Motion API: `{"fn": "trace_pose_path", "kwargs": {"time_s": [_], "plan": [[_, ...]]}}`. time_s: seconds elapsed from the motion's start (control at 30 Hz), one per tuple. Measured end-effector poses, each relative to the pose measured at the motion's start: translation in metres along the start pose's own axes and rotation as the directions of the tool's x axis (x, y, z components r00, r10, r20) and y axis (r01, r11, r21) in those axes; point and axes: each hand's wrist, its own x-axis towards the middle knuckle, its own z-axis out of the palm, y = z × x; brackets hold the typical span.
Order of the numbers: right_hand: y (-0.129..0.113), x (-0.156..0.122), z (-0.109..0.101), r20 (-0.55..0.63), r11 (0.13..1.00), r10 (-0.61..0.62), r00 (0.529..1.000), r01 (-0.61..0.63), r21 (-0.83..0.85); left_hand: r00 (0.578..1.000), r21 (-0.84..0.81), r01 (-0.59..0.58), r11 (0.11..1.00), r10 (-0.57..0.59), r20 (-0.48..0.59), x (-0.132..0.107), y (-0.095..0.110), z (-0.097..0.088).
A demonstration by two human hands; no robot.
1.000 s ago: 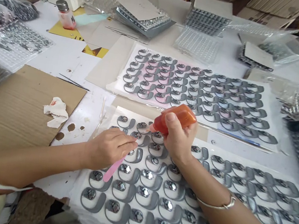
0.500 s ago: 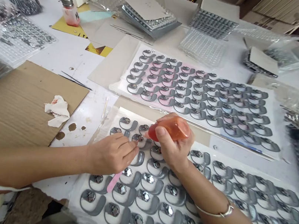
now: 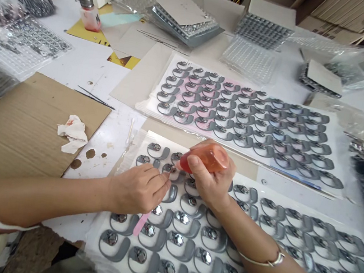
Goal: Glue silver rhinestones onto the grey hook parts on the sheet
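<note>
- Right hand: fingers wrapped around a small orange bottle, which is tipped on its side with the nozzle pointing left and down, the tip meeting one grey piece in the upper left rows of the near sheet.
- Left hand: fingers pinched together around a pink stick, whose free end juts out below the palm; the fingertips touch the same grey piece, just left of the bottle's nozzle.
- The two hands lie close together, almost touching, both over the near sheet's upper left corner.
- Near sheet: a pale backing covered with rows of curved grey pieces, each bearing a shiny round stud.
- Far sheet: a similar filled sheet lying just beyond the bottle.
- Cardboard panel: left of the hands, bearing a crumpled stained tissue.
- Small capped bottle: far left rear, well apart from both hands.
</note>
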Motion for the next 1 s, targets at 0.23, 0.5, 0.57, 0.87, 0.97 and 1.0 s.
{"fn": "trace_pose_path", "kwargs": {"time_s": [0.23,0.5,0.57,0.87,0.97,1.0], "plan": [[-0.0014,0.0010,-0.0001,-0.011,0.997,-0.048,0.999,0.047,-0.055,1.000,0.023,-0.003,1.000,0.002,0.006,-0.0003,0.0005,0.0011],[-0.0005,-0.0006,0.0003,-0.025,0.995,-0.093,0.995,0.092,-0.034,1.000,0.006,0.007,1.000,-0.007,-0.027,0.0010,0.0007,0.0011],[-0.0002,-0.0011,0.0005,-0.020,0.996,-0.087,0.996,0.086,-0.035,1.000,0.025,0.010,1.000,-0.010,-0.018,0.0007,0.0006,0.0013],[0.0070,-0.0032,0.0011,-0.053,0.992,-0.112,0.992,0.107,-0.073,1.000,0.019,0.008,1.000,-0.008,-0.025,0.0023,0.0003,0.0011],[0.0066,-0.0024,0.0009,-0.056,0.986,-0.150,0.987,0.146,-0.080,1.000,0.007,0.007,1.000,-0.007,-0.025,0.0021,0.0002,0.0003],[0.0063,-0.0020,0.0010,-0.059,0.982,-0.173,0.983,0.168,-0.084,1.000,0.008,0.005,1.000,-0.005,-0.023,0.0020,0.0001,0.0001]]}}
